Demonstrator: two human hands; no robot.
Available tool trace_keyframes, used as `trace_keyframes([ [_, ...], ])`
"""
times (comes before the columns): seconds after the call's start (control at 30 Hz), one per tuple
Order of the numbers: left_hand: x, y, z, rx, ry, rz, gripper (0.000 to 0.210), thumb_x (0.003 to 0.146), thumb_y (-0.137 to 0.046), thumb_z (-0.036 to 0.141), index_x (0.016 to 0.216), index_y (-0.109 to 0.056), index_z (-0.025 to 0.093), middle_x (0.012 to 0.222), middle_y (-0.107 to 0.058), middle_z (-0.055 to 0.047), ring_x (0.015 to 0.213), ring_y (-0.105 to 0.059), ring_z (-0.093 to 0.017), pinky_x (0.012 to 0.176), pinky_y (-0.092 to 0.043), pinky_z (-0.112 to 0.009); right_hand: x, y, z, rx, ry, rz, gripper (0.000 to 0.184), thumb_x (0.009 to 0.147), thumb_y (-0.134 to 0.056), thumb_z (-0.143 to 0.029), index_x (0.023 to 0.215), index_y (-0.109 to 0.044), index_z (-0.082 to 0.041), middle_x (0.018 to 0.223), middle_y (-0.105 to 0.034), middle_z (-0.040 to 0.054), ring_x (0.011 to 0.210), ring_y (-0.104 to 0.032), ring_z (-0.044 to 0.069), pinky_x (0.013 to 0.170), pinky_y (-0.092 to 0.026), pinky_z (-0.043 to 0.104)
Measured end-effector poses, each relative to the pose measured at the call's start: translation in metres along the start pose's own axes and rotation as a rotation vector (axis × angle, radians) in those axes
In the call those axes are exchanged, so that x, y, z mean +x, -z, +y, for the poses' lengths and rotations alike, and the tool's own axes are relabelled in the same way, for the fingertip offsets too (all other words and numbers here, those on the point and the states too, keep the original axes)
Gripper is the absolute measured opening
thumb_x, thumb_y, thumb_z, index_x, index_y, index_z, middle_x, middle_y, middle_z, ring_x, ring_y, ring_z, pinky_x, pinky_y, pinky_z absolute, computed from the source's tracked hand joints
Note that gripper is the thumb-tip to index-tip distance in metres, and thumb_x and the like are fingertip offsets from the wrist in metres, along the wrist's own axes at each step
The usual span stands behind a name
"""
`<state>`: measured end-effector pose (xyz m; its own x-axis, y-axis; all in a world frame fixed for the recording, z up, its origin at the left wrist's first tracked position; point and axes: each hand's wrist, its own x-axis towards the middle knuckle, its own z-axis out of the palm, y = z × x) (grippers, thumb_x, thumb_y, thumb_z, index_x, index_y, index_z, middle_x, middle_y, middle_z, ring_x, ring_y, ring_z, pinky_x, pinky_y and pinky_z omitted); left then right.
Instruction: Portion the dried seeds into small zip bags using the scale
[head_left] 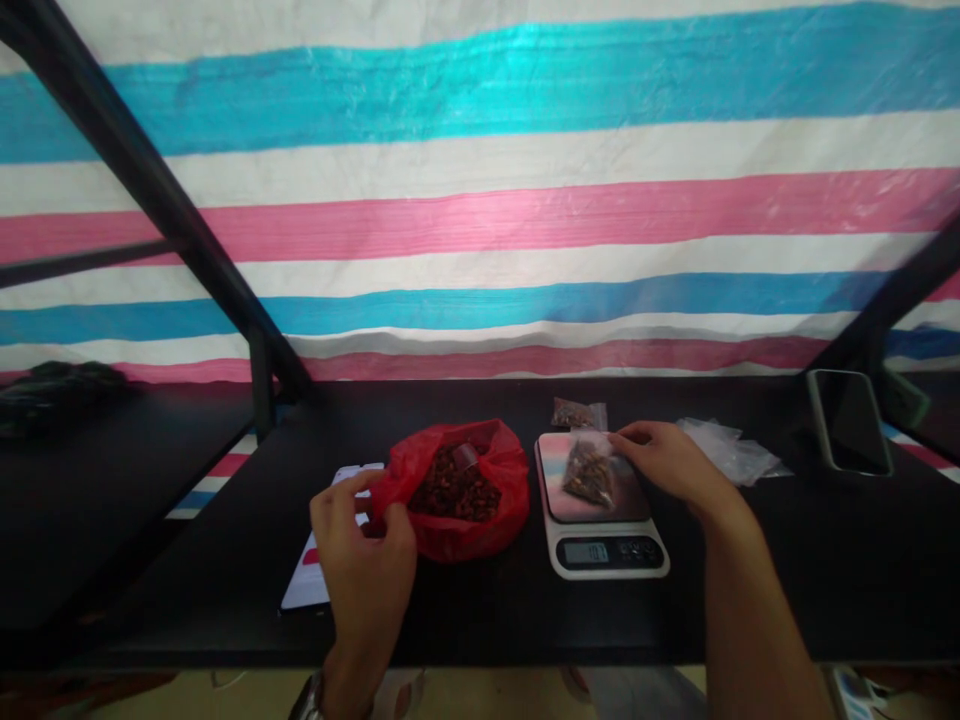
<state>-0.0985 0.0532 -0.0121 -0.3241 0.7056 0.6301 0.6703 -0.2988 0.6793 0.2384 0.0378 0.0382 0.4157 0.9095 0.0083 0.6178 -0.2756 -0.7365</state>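
At the near limit I see a pale floor [480, 695] below the front edge of the black bench [225, 580]. The left hand [364, 560] enters first, a metallic band [311, 698] at its wrist; its grip is pinched on the left rim of the red bag [469, 540], which lies open on the bench, filled with dark brown pieces [454, 490]. A lit screen device [306, 585] lies partly under this hand. To the right sits the scale [607, 555], its digits too small for me to read reliably. The clear packet [589, 475] rests on its plate; the right hand [667, 460] has its grip nearly closed at the packet's upper edge, but I cannot tell whether it pinches. Behind the scale lies a second packet [576, 413]; clear bags [731, 452] and a dark-screened phone [851, 420] are farther right. Dark frame bars [165, 200] slope before the striped sheet [480, 215], which forms the back wall.
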Motion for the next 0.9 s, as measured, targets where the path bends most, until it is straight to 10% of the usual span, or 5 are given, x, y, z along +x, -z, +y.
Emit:
trace_keyframes([
  [0.3,-0.02,0.006,0.024,-0.148,-0.376,0.05,0.017,0.091,-0.063,0.008,0.102,-0.068,0.021,0.106,-0.064,-0.007,0.102,-0.066,-0.023,0.09,-0.056,-0.04,-0.02,0.0,-0.044,0.457,0.205,0.049,0.04,0.083,-0.074,-0.06,0.086,-0.071,-0.02,0.079,-0.07,0.004,0.073,-0.062,0.019,0.068,-0.05,0.028],
  [0.47,-0.049,0.007,0.062,-0.642,0.202,-0.418,0.033,0.107,-0.055,0.031,0.139,-0.054,0.023,0.087,-0.072,-0.001,0.076,-0.073,-0.016,0.074,-0.06,-0.029,-0.035,-0.013,-0.081,0.564,0.304,-0.092,0.036,0.087,-0.074,-0.055,0.083,-0.068,-0.021,0.073,-0.062,-0.0002,0.068,-0.057,0.015,0.065,-0.048,0.026],
  [0.63,-0.042,-0.002,0.068,-0.855,0.61,-0.549,0.065,0.096,-0.063,0.068,0.138,-0.053,0.02,0.065,-0.064,0.005,0.044,-0.054,-0.011,0.043,-0.043,-0.021,-0.044,-0.048,-0.106,0.662,0.314,-0.311,0.031,0.087,-0.074,-0.051,0.089,-0.068,-0.02,0.072,-0.064,-0.0021,0.064,-0.058,0.014,0.061,-0.046,0.025],
  [0.9,-0.036,-0.016,0.058,-0.998,0.941,-0.647,0.071,0.073,-0.073,0.083,0.099,-0.059,0.019,0.045,-0.056,0.007,0.036,-0.049,-0.012,0.04,-0.037,-0.021,-0.046,-0.094,-0.116,0.437,0.298,-0.255,0.02,0.089,-0.069,-0.031,0.105,-0.072,-0.019,0.091,-0.077,0.0038,0.08,-0.072,0.019,0.071,-0.054,0.03],
])
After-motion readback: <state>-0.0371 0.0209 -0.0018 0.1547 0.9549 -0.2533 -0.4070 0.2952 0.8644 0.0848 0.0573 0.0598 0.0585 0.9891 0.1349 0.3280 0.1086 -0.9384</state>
